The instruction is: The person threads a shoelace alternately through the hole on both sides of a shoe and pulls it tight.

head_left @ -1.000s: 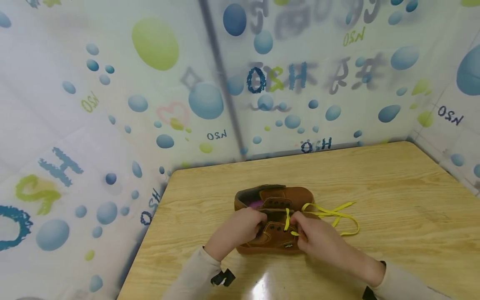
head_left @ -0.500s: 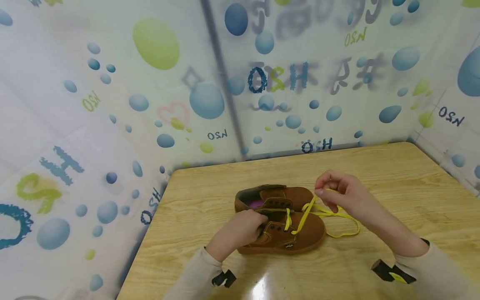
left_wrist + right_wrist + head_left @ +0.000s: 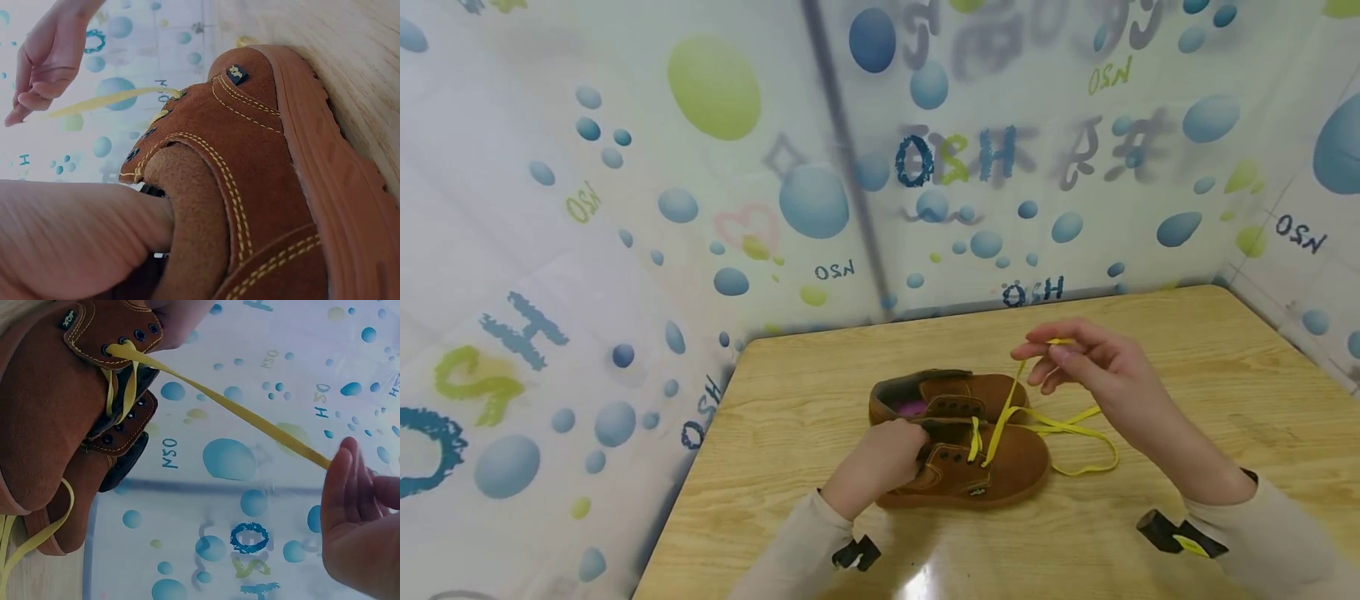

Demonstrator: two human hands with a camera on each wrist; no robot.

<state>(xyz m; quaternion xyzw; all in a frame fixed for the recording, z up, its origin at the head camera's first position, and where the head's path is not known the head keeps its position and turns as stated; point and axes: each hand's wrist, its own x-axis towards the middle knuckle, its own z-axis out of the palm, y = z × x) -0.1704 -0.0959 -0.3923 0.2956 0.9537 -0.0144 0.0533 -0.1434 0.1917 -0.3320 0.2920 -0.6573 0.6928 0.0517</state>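
Two brown leather shoes lie side by side on the table. On the near shoe (image 3: 1018,462), my left hand (image 3: 883,458) grips the ankle opening, its fingertips hidden inside. The left wrist view shows this hand entering the shoe (image 3: 256,162) past the collar. Above the toe, my right hand (image 3: 1101,375) pinches a yellow shoelace (image 3: 998,433) between thumb and fingers. In the right wrist view the lace (image 3: 231,412) runs taut from an eyelet to that hand. The far shoe (image 3: 1000,393) has bare eyelets and touches no hand.
Yellow lace (image 3: 1101,437) lies looped on the wooden table (image 3: 805,383) right of the shoes. A patterned curtain (image 3: 760,150) closes off the back and left. Black straps with small devices (image 3: 1180,533) sit on both wrists.
My right hand has risen from the near shoe's eyelets, up and to the right, drawing the yellow lace out straight. My left hand has stayed at the shoe's opening.
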